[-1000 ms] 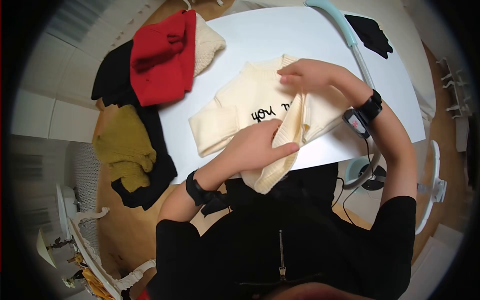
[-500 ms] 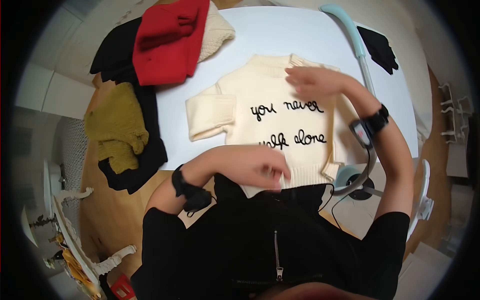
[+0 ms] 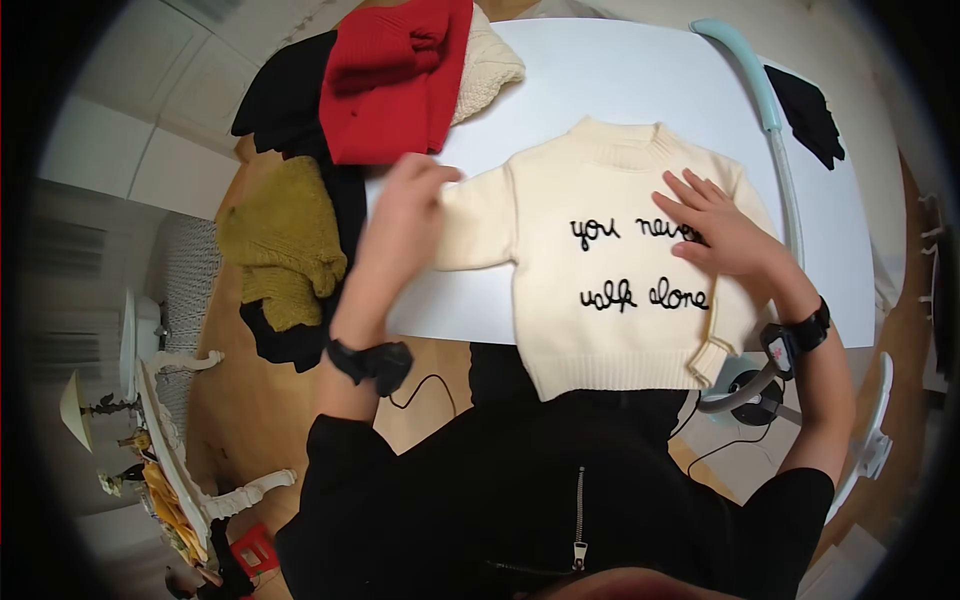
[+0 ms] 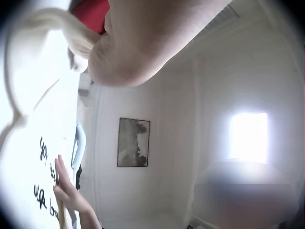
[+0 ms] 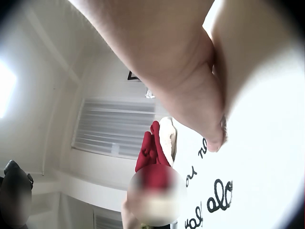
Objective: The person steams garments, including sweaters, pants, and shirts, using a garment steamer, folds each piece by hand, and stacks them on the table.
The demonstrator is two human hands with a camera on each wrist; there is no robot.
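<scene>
A cream knit sweater (image 3: 610,340) lies front up on the white table, with black lettering reading "you never walk alone" across it. Its left-side sleeve (image 3: 480,215) stretches out sideways, and my left hand (image 3: 400,225) grips that sleeve by its end, slightly blurred. In the left wrist view the sleeve cloth runs up to the thumb (image 4: 114,67). My right hand (image 3: 725,230) rests flat on the sweater's chest, fingers spread, covering the end of "never". The other sleeve is folded in along the side, its cuff (image 3: 712,362) showing near the hem.
A red sweater (image 3: 390,110) lies at the back left over black clothing (image 3: 285,95), beside a cream cable-knit garment (image 3: 490,70). An olive knit (image 3: 285,230) hangs over the left edge. A pale blue curved lamp arm (image 3: 745,65) and a folded black garment (image 3: 808,115) are at the right.
The sweater's hem has been let down flat, baring all the lettering. My left hand has moved from the hem to the sleeve, which now extends outward. My right hand has settled on the chest.
</scene>
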